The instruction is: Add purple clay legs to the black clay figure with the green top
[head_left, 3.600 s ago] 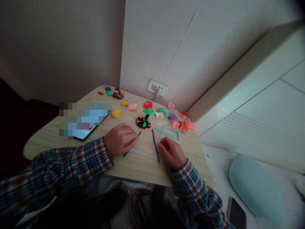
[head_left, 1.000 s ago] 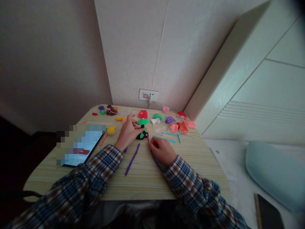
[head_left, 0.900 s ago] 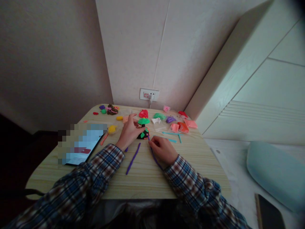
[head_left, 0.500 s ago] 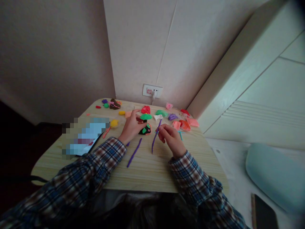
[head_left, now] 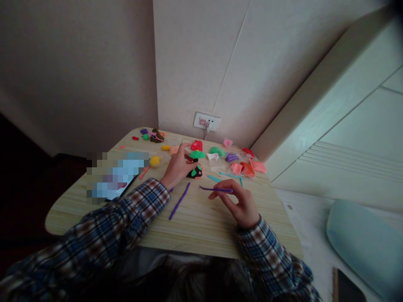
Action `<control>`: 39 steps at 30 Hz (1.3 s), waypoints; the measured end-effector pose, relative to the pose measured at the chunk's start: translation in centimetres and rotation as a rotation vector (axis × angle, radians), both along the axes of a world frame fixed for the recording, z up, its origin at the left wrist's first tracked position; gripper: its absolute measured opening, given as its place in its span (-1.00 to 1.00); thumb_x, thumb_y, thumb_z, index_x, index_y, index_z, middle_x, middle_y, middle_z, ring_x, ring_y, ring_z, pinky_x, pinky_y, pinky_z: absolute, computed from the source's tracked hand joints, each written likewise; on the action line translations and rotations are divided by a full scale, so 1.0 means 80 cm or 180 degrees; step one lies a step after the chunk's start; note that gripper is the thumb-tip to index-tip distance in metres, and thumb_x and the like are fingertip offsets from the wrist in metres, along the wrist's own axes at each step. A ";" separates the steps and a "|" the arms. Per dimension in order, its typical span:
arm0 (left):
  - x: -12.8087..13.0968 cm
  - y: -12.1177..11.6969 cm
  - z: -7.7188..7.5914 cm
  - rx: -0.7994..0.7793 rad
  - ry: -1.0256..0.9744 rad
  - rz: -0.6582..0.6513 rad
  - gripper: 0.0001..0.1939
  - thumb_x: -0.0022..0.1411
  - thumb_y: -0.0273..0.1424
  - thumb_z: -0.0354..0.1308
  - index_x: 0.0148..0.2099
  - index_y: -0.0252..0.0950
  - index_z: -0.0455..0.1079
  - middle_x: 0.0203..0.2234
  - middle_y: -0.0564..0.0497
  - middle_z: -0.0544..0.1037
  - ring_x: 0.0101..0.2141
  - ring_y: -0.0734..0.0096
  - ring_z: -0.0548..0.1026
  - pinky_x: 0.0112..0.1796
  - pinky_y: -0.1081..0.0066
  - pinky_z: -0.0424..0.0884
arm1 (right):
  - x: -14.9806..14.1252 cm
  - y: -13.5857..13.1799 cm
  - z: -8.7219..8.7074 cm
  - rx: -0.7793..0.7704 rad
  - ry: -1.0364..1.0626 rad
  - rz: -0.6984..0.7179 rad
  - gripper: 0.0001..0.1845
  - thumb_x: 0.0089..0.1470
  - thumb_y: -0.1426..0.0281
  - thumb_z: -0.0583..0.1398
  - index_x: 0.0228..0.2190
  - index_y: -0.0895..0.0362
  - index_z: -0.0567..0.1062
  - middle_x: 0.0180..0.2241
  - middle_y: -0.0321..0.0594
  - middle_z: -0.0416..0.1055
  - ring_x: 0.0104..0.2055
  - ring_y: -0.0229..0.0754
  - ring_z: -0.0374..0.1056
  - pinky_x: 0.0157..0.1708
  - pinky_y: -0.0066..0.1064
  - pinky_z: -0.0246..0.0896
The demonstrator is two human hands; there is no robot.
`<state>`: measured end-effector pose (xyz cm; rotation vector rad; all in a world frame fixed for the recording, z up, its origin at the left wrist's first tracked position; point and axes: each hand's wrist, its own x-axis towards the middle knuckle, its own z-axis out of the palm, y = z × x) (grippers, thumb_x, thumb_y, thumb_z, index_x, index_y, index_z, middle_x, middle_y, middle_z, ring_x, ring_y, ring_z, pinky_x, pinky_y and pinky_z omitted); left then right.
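Note:
My left hand (head_left: 178, 167) is closed around the side of a small clay figure (head_left: 195, 171). The figure has a black base with green leaf shapes and a pink flower on it, and a green cap on top. Between the thumb and fingers of my right hand (head_left: 241, 201) is a thin purple clay strip (head_left: 217, 190), lying nearly level above the table, its left end slightly bent. Another purple clay strip (head_left: 179, 201) rests on the table between my hands. Part of one more purple piece shows by my left wrist, mostly hidden.
Turquoise modelling tools (head_left: 231, 175) lie beyond my right hand. Several bagged clay lumps, among them an orange one (head_left: 247, 169), line the back right. A brown clay lump (head_left: 156, 135) sits at the far left. A phone (head_left: 121, 178) with a blurred screen lies left, near yellow clay (head_left: 155, 161).
My right hand has moved right and toward me, turning the purple strip from steep to nearly level. My left hand stays at the figure. The view has shifted slightly.

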<state>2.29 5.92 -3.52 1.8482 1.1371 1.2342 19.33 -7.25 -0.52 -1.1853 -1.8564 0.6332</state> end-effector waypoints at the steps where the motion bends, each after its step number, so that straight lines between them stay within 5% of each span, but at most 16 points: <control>1: 0.000 0.001 0.000 -0.0003 -0.0012 -0.0009 -0.39 -0.07 -0.48 0.24 0.05 -0.26 0.13 -0.36 0.04 0.40 -0.38 0.43 0.45 -0.34 0.42 0.39 | 0.000 0.000 0.000 0.0071 -0.0104 0.0016 -0.88 0.13 0.37 0.05 -0.28 0.12 0.33 -0.41 -0.19 0.48 -0.31 -0.20 0.42 -0.24 -0.33 0.27; 9: 0.000 0.003 0.010 -0.0061 -0.0300 -0.0045 -0.43 -0.03 -0.46 0.21 0.05 -0.31 0.13 -0.26 -0.05 0.43 -0.27 0.38 0.45 -0.20 0.36 0.38 | 0.004 0.009 -0.017 0.0977 -0.1827 0.0526 -0.78 0.17 0.44 -0.03 -0.27 0.16 0.41 -0.36 -0.16 0.46 -0.27 -0.21 0.33 -0.20 -0.34 0.14; 17: -0.002 0.003 0.019 -0.0083 -0.0887 -0.0171 -0.46 -0.03 -0.49 0.20 0.02 -0.27 0.12 -0.27 -0.01 0.41 -0.25 0.39 0.47 -0.19 0.37 0.41 | -0.007 0.028 -0.011 0.0161 -0.1791 -0.0286 -0.75 0.16 0.35 -0.01 -0.39 0.18 0.41 -0.33 -0.14 0.34 -0.30 -0.21 0.27 -0.28 -0.40 0.13; 21: -0.006 0.001 0.022 -0.0071 -0.1026 -0.0144 -0.45 -0.03 -0.49 0.20 0.02 -0.26 0.12 -0.23 -0.01 0.41 -0.24 0.38 0.47 -0.16 0.35 0.41 | -0.044 0.043 -0.009 -0.0070 -0.1985 -0.0289 -0.73 0.03 0.20 0.14 -0.38 0.18 0.39 -0.33 -0.14 0.30 -0.30 -0.19 0.25 -0.29 -0.39 0.13; 24: -0.008 -0.001 0.026 -0.0085 -0.1151 -0.0164 -0.45 -0.03 -0.49 0.20 0.03 -0.26 0.11 -0.19 -0.03 0.39 -0.21 0.38 0.47 -0.15 0.35 0.41 | -0.061 0.048 -0.011 -0.0200 -0.2060 -0.0275 -0.85 -0.03 0.35 0.18 -0.40 0.19 0.38 -0.35 -0.16 0.31 -0.32 -0.20 0.24 -0.32 -0.41 0.11; 28: -0.010 -0.006 0.033 -0.0169 -0.1197 -0.0130 -0.45 -0.04 -0.49 0.21 0.02 -0.24 0.13 -0.16 -0.02 0.40 -0.20 0.37 0.46 -0.15 0.35 0.42 | -0.051 0.056 -0.018 -0.0633 -0.1311 -0.0420 -0.96 -0.03 0.46 0.13 -0.47 0.18 0.38 -0.50 -0.27 0.32 -0.47 -0.31 0.21 -0.45 -0.48 0.08; 34: -0.008 -0.013 0.036 -0.0149 -0.1222 -0.0372 -0.46 -0.01 -0.49 0.18 0.03 -0.23 0.12 -0.14 -0.02 0.41 -0.19 0.38 0.47 -0.14 0.35 0.41 | -0.027 0.075 -0.022 -0.1514 0.0708 -0.0360 -0.85 -0.07 0.33 0.14 -0.50 0.18 0.36 -0.60 -0.37 0.29 -0.58 -0.37 0.19 -0.55 -0.51 0.08; 39: -0.004 -0.020 0.037 -0.0123 -0.1079 -0.0413 -0.47 -0.01 -0.51 0.18 0.03 -0.25 0.13 -0.17 -0.02 0.43 -0.19 0.36 0.46 -0.13 0.34 0.40 | -0.031 0.076 -0.020 -0.1724 0.1358 -0.0309 -0.76 -0.17 0.25 0.22 -0.47 0.17 0.42 -0.61 -0.37 0.31 -0.60 -0.38 0.16 -0.59 -0.52 0.07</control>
